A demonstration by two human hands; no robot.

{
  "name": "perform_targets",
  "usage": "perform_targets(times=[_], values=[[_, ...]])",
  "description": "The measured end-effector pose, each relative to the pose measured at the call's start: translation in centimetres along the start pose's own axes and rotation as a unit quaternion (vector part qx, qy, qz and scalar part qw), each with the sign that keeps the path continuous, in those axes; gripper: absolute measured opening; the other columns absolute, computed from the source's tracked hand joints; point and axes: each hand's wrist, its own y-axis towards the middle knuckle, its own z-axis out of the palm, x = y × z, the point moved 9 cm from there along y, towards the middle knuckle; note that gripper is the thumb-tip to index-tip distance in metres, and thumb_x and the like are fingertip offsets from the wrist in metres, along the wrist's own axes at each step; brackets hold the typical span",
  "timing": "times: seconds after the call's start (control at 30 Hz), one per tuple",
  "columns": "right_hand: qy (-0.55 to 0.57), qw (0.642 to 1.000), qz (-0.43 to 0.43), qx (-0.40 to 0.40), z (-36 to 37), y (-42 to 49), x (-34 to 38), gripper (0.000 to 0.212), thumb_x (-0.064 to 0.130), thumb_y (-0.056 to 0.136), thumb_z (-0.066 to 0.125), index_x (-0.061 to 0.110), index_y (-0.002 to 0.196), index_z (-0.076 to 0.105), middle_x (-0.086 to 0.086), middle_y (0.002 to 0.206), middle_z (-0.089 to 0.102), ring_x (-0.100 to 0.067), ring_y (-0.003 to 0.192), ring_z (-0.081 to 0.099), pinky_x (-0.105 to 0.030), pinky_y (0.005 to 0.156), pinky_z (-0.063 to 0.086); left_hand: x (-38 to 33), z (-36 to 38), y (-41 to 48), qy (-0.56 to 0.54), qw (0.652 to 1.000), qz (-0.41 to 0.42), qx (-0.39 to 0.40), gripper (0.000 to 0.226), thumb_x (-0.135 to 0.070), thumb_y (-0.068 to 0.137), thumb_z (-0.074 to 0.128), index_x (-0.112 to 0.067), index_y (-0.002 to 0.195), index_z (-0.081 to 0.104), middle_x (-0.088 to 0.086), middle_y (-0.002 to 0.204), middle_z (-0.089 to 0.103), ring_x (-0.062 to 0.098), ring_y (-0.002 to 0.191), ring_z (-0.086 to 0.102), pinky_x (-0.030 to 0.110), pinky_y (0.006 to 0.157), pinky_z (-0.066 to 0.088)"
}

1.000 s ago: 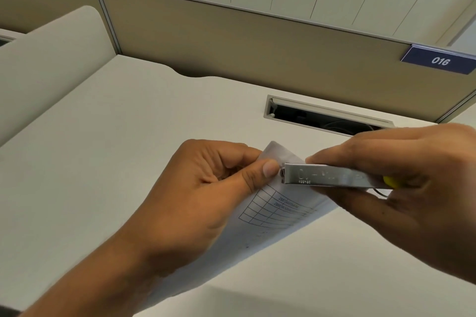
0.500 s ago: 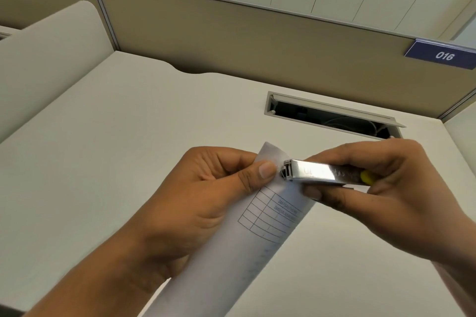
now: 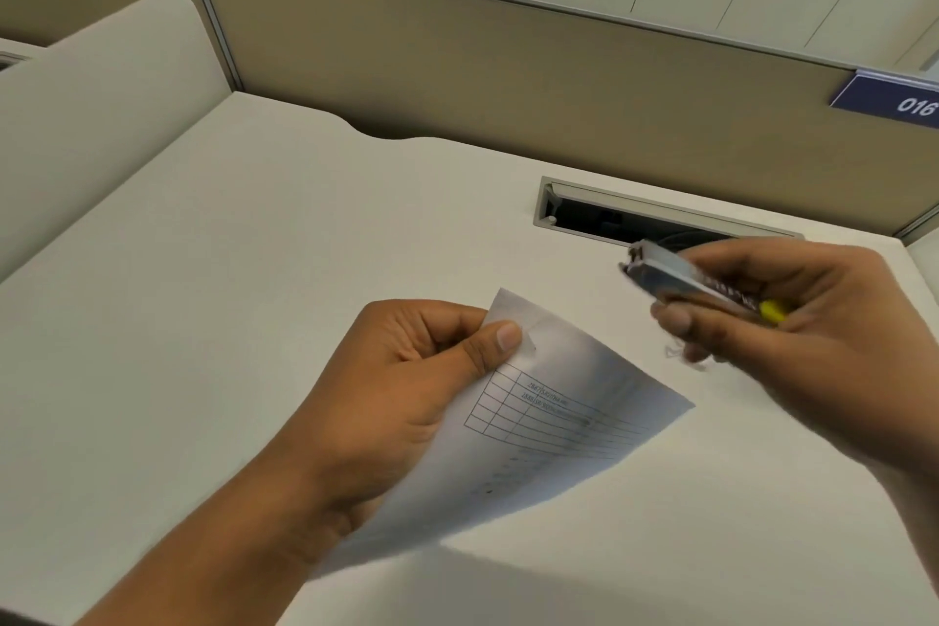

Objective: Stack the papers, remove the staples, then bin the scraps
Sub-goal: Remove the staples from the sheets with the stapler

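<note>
Change: Half a second ago the nose of the metal staple tool [image 3: 681, 277] was on the top corner of the papers [image 3: 569, 412], just beside the left thumb. Now the right hand [image 3: 803, 320] has carried it up and to the right, apart from the sheets.
Meaning for the task: I judge that the pull on this corner is finished. A small torn mark shows beside the thumb. Something thin and blurred hangs at the right fingertips; I cannot tell if it is the staple.
Left hand [image 3: 406, 371]: pinches the papers at the top corner, thumb on top, fingers curled behind.
Right hand: clenched around the tool, whose nose points up-left.
Papers: held above the desk [image 3: 228, 295]. They hang from the left hand toward the person and do not touch the right hand.
Beyond the hands: an open cable slot [image 3: 609, 219] in the desk, just behind the tool.
Not yet done: binning the scraps; no bin is in view.
</note>
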Motion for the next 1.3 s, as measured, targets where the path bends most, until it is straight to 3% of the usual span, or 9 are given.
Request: perform_targets(times=[0.13,0.23,0.37,0.6,0.83,0.97,1.07,1.13,1.3], values=[[0.027,0.986,0.164,-0.024,-0.2,2.7,-9.3,0.038,0.051,0.075,0.063,0.017,0.087,0.074,-0.005,0.073,0.072,-0.010,0.056,0.060,-0.031,0.058,0.047,0.8,-0.8,1.2,0.030,0.999,-0.004,-0.024,0.022,-0.030,0.081,0.074,-0.008,0.080,0.079,0.010,0.077,0.076,0.020,0.066,0.064,0.036,0.067,0.047],[-0.017,0.966,0.255,-0.039,0.5,4.5,-17.3,0.035,0.037,0.098,0.049,0.011,0.087,0.069,-0.008,0.080,0.068,-0.017,0.069,0.062,-0.031,0.063,0.045,1.5,-1.2,2.4,0.030,0.999,-0.018,-0.037,0.027,-0.032,0.080,0.074,-0.006,0.079,0.078,0.015,0.074,0.069,0.023,0.065,0.056,0.038,0.066,0.041],[-0.151,0.960,0.233,-0.020,2.3,7.5,-24.5,0.017,0.022,0.098,0.051,0.019,0.099,0.068,-0.002,0.085,0.063,-0.023,0.080,0.058,-0.030,0.065,0.042,2.5,-1.5,4.3,0.026,0.998,-0.041,-0.040,0.027,-0.032,0.078,0.079,-0.005,0.079,0.078,0.019,0.074,0.068,0.025,0.066,0.055,0.040,0.065,0.042],[-0.372,0.914,0.158,0.011,4.8,11.8,-31.1,0.028,0.020,0.089,0.061,0.022,0.116,0.068,-0.003,0.112,0.068,-0.026,0.102,0.057,-0.040,0.086,0.048,4.9,-1.7,7.5,0.033,0.997,-0.067,-0.031,0.037,-0.038,0.078,0.070,-0.002,0.083,0.077,0.037,0.083,0.066,0.024,0.068,0.057,0.039,0.067,0.042],[-0.391,0.909,0.142,0.026,5.6,13.7,-34.2,0.035,0.027,0.089,0.064,0.023,0.123,0.065,-0.001,0.121,0.067,-0.026,0.111,0.056,-0.037,0.092,0.043,6.9,-1.4,9.8,0.035,0.995,-0.094,-0.017,0.033,-0.036,0.076,0.069,-0.005,0.082,0.078,0.027,0.082,0.073,0.026,0.069,0.063,0.040,0.069,0.047],[-0.262,0.948,0.177,-0.038,3.8,13.5,-31.0,0.044,0.032,0.085,0.072,0.022,0.127,0.061,0.000,0.129,0.062,-0.019,0.116,0.056,-0.037,0.101,0.046,6.5,-1.1,10.0,0.035,0.996,-0.078,-0.031,0.031,-0.034,0.078,0.069,-0.004,0.081,0.078,0.033,0.081,0.069,0.026,0.069,0.059,0.041,0.068,0.045],[-0.164,0.967,0.133,-0.142,1.5,11.4,-22.8,0.019,0.026,0.088,0.068,0.024,0.107,0.069,0.007,0.105,0.070,-0.001,0.088,0.064,-0.019,0.078,0.054,5.6,-0.8,9.5,0.051,0.997,-0.048,-0.040,0.031,-0.033,0.082,0.067,-0.003,0.081,0.076,0.039,0.086,0.063,0.026,0.069,0.054,0.041,0.066,0.044],[-0.141,0.972,0.090,-0.163,0.7,8.9,-16.2,0.011,0.022,0.089,0.067,0.028,0.097,0.070,0.014,0.091,0.070,0.001,0.079,0.064,-0.007,0.068,0.048,4.8,-0.5,9.1,0.067,0.997,-0.017,-0.044,0.033,-0.034,0.084,0.066,-0.003,0.080,0.075,0.033,0.074,0.062,0.023,0.065,0.050,0.037,0.062,0.041],[-0.088,0.988,0.011,-0.125,2.4,1.6,-5.4,0.018,0.014,0.081,0.074,0.031,0.087,0.073,0.022,0.076,0.070,-0.002,0.074,0.065,-0.008,0.062,0.046,2.4,0.7,6.8,0.144,0.986,0.070,-0.043,0.023,-0.030,0.092,0.066,-0.015,0.080,0.078,-0.001,0.065,0.063,0.012,0.059,0.050,0.026,0.055,0.040]])
